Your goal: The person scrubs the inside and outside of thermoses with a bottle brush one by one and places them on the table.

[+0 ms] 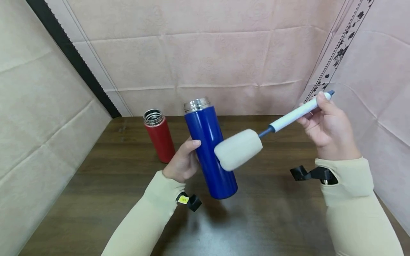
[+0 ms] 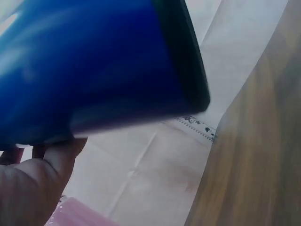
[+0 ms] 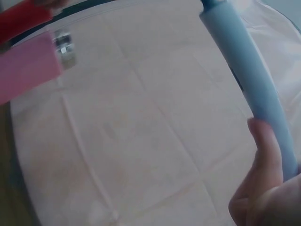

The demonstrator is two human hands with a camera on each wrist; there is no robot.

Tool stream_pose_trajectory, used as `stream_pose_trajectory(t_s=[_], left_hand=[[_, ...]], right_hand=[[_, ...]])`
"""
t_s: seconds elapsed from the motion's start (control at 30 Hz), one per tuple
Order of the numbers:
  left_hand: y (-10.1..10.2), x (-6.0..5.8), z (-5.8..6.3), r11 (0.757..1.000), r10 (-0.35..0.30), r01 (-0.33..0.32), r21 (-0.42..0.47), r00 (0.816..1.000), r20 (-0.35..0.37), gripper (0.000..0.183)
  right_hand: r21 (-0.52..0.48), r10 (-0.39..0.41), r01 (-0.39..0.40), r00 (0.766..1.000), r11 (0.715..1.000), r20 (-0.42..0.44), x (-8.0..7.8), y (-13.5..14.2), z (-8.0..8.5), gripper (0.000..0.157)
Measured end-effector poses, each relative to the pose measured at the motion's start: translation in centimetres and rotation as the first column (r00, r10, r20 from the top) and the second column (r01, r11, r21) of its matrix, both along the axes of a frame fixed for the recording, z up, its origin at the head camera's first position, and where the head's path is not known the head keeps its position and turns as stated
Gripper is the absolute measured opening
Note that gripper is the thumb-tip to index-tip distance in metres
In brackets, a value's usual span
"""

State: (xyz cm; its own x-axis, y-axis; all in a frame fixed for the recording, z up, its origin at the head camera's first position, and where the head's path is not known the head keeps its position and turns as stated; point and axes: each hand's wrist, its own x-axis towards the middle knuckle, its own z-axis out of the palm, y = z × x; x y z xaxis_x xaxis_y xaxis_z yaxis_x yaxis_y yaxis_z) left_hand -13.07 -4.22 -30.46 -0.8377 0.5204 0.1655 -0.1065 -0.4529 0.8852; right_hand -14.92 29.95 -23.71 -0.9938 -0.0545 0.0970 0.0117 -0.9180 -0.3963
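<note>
My left hand [image 1: 183, 161] grips a blue bottle [image 1: 209, 149] around its middle, thumb across the front. The bottle has a bare metal neck and tilts, its top leaning left, above the table. In the left wrist view the bottle's blue side [image 2: 103, 70] fills the upper left, with the fingers beneath it. My right hand [image 1: 333, 129] holds a sponge bottle brush [image 1: 293, 113] by its light blue handle, near the end. The brush's white sponge head [image 1: 238, 149] points down left and overlaps the bottle's side in the head view.
A red bottle [image 1: 160, 140] with an uncapped metal neck stands on the wooden table [image 1: 128, 206], left of the blue one. A pink bottle [image 3: 33, 66] with a shiny neck shows in the right wrist view. Pale cloth [image 1: 211, 60] hangs behind and at both sides.
</note>
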Motion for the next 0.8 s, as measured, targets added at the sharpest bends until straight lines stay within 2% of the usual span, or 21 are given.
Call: stream_pose_trajectory(t_s=[0.2,0.4,0.53,0.67,0.8], left_hand=[[0.5,0.2,-0.5,1.000,-0.013,0.014,-0.019,0.999,0.033,0.084],[0.8,0.2,-0.5,0.998,-0.030,0.032,-0.055,0.999,0.037,0.090],[1.0,0.2,-0.3,0.997,-0.046,0.047,-0.058,0.999,0.021,0.093],[1.0,0.2,-0.3,0.998,-0.016,0.016,-0.067,1.000,0.006,0.077],[0.8,0.4,-0.2,0.998,0.002,-0.002,-0.064,1.000,-0.011,0.064]], right_hand=[[-0.070,-0.093,0.100,0.990,0.992,0.103,-1.3,-0.6,1.5,0.015],[-0.096,-0.117,0.132,0.982,0.987,0.145,-2.4,-1.6,2.0,0.020],[-0.084,-0.090,0.109,0.975,0.991,0.201,-3.0,-2.0,1.5,0.020],[-0.076,-0.042,0.064,0.963,0.995,0.266,-3.2,-1.8,0.6,0.016],[-0.071,0.010,0.010,0.960,0.997,0.280,-3.0,-1.3,-0.4,0.016]])
